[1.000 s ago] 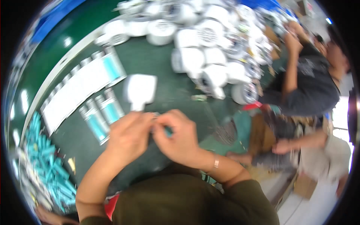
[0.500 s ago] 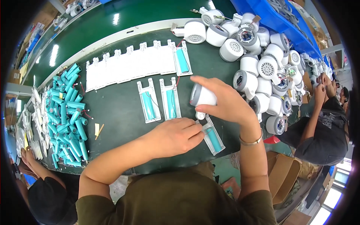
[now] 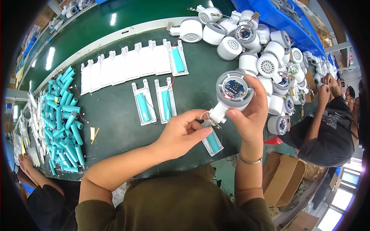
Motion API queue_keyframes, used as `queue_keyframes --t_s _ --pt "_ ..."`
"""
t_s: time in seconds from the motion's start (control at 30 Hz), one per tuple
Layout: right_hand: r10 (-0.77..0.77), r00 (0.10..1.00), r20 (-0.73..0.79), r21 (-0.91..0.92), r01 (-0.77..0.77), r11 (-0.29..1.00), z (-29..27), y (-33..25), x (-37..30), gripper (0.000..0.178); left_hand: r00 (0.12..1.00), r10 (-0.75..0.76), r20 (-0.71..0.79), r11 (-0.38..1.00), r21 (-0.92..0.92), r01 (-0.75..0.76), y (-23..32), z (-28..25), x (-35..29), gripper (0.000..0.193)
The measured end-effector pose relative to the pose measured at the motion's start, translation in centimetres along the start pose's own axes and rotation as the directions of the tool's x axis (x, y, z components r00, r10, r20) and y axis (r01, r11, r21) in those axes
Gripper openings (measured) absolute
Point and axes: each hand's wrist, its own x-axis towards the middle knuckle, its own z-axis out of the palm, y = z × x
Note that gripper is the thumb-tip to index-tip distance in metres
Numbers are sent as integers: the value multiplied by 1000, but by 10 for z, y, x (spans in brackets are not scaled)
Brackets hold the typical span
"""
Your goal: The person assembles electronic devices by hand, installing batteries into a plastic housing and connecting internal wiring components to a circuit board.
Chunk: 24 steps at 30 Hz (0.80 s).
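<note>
My right hand (image 3: 253, 111) grips a white fan head (image 3: 231, 104) with a grey rim, thumb on the near side and fingers round the far side. Its open face points up, showing a round circuit board and a red wire. At the neck, my left hand (image 3: 179, 133) pinches thin wires beside a small board. Partly under the left fingertips lies a white handle shell (image 3: 219, 149) holding a teal battery (image 3: 212, 141). Two more handle shells with batteries, a left one (image 3: 143, 106) and a right one (image 3: 166, 102), lie beyond the left hand.
Overlapping white handle shells (image 3: 125, 63) form a row at the back. Teal batteries (image 3: 61, 123) are heaped on the left, fan heads (image 3: 268, 65) on the right before a blue bin (image 3: 285, 29). A co-worker (image 3: 327, 127) sits at right; another's hand (image 3: 26, 163) shows at left.
My right hand has turned the fan head so its circuit board faces up, raising it slightly and shifting right. The left hand has opened out from its bent grip and moved to the neck's wires.
</note>
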Motion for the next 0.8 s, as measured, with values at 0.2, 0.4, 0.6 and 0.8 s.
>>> queue_keyframes --t_s 0.2,0.4,0.6,0.8 --pt "-7 996 -94 49 11 999 -6 5 -3 69 992 -123 28 968 -216 126 7 -1 0 33" --pt "28 993 -111 80 -19 997 -3 4 -4 69 978 -190 87 980 -43 195 6 4 0 27" --pt "89 992 -89 -25 -91 995 -11 12 -18 68 986 -165 -34 986 31 166 -6 2 -3 18" --pt "-156 987 -48 -797 56 602 5 -20 -47 32 942 -327 -72 936 -158 313 10 0 -8 19"
